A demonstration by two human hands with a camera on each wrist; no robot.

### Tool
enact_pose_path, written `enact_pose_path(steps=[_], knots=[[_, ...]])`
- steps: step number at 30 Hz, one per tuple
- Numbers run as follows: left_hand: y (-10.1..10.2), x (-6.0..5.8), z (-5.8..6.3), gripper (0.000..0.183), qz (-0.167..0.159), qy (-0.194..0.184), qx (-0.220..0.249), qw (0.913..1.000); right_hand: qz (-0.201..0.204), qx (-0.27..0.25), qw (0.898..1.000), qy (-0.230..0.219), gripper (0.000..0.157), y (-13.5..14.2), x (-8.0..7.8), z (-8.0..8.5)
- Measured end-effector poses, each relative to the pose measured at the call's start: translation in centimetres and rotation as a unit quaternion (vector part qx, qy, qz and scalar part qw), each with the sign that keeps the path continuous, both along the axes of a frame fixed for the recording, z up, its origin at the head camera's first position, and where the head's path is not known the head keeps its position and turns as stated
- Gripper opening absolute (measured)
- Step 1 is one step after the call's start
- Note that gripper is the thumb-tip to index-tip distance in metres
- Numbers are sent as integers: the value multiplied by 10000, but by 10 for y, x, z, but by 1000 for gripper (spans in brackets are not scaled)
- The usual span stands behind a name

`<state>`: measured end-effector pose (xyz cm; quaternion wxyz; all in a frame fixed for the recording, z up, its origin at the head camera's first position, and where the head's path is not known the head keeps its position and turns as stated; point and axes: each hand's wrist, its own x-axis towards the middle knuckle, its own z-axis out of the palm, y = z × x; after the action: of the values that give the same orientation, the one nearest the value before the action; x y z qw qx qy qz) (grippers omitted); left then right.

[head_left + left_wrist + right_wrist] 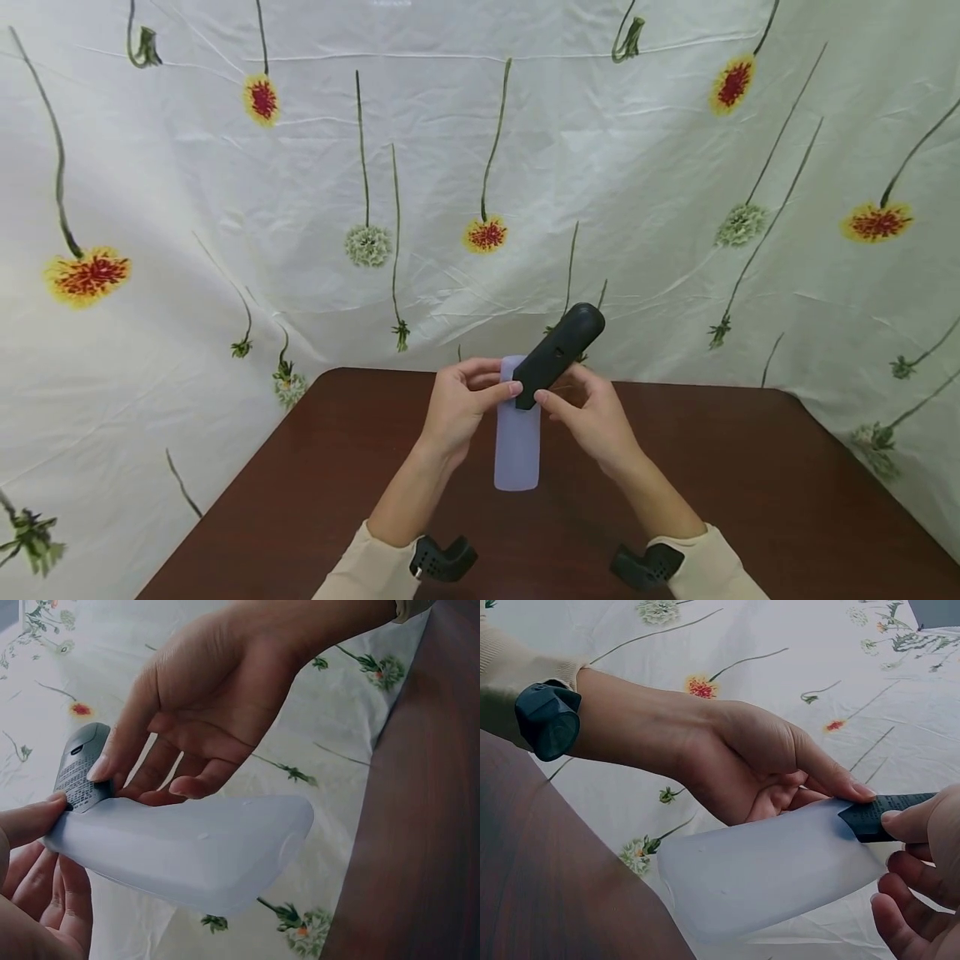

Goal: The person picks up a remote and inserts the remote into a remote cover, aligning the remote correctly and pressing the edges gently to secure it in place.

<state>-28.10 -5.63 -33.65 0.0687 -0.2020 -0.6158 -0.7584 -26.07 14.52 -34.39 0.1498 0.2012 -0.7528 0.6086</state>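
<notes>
A long black device (561,354) with a rounded end slants up to the right. Its lower end overlaps the upper part of a pale lilac translucent plastic case (517,450), which hangs upright above the table. Printed text covers one face of the device in the left wrist view. My left hand (465,404) pinches the case and the device's lower end, thumb in front and fingers behind. With its thumb on the device's edge, my right hand (592,412) holds the device; its fingers are partly hidden behind. Whether device and case are joined I cannot tell.
The dark brown table (360,500) lies below both hands. A white cloth (420,167) printed with flowers hangs behind it. Each wrist wears a black band with a camera mount, the left mount (444,560) and the right mount (647,567).
</notes>
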Motion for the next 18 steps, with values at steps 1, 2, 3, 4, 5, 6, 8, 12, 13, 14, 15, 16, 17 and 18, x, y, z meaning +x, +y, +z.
enact_pose_path(steps=[1,2,3,4,5,6,8,12,13,14,15,16,17,18], knots=[[0,0,1,29,-6,17,0,10000,-7,2,10000,-4,33,0,0,0],[0,1,1,29,-12,16,11,10000,-3,5,10000,-13,34,1,0,0],[1,1,2,29,-15,16,19,10000,3,16,10000,-10,35,1,0,0],[0,2,2,29,-16,3,27,10000,26,25,10000,2,36,2,1,0],[0,2,2,29,-16,-13,49,10000,69,35,10000,17,37,2,0,-1],[-1,2,2,29,-17,-20,61,10000,125,54,9999,41,37,2,0,-1],[-1,2,2,28,-33,-35,131,9999,210,112,9997,115,39,3,-1,-3],[-2,1,2,28,-68,-10,250,9997,337,168,9990,252,42,3,-3,-4],[-2,1,3,28,-77,-8,274,9996,333,161,9990,258,43,3,-3,-5],[-2,1,3,27,-80,-5,273,9996,332,138,9990,252,43,3,-3,-5],[-2,1,3,27,-82,-2,270,9996,334,110,9991,244,44,3,-3,-5],[-3,1,3,28,-84,3,262,9996,331,89,9992,227,44,2,-3,-5],[-3,1,3,28,-87,7,253,9996,332,74,9992,216,44,2,-3,-5],[-3,1,3,28,-87,3,250,9996,319,75,9992,212,44,1,-3,-5]])
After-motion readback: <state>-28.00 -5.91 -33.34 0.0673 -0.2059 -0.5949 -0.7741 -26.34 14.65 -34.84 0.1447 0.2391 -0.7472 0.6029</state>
